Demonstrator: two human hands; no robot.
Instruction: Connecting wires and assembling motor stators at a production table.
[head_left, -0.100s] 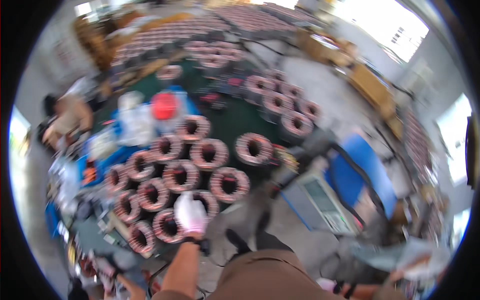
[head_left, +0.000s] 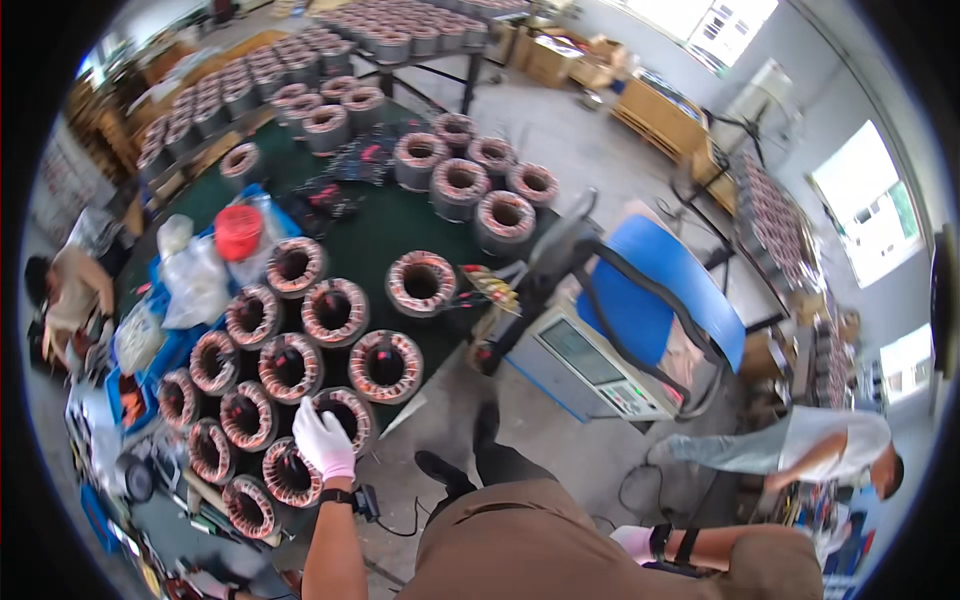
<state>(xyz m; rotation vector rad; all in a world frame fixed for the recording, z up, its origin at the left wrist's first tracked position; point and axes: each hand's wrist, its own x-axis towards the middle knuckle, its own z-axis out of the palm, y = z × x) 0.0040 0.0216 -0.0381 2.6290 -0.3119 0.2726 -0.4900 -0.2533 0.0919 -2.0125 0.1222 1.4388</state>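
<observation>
My left hand (head_left: 323,443), in a white glove, lies over the near edge of a motor stator (head_left: 357,420) with copper windings and orange-red lacing. Its fingers stretch forward over the rim, and whether they touch it I cannot tell. Just beyond sits another stator (head_left: 386,394), and a neighbouring stator (head_left: 290,368) stands to its left, in a close group of several upright on the green table. Low beside my body hangs my right hand (head_left: 632,542), also gloved, away from the table, its fingers hidden.
A blue-backed chair (head_left: 655,285) and a grey box with a screen (head_left: 578,358) stand right of the table (head_left: 400,222). A red tub (head_left: 238,232) and plastic bags sit at left. One person (head_left: 835,440) stands at right, another (head_left: 75,290) is far left. A cable crosses the floor.
My view has swung to the right, so the table and stators sit farther left, and the blur has gone. My left hand stays among the stators.
</observation>
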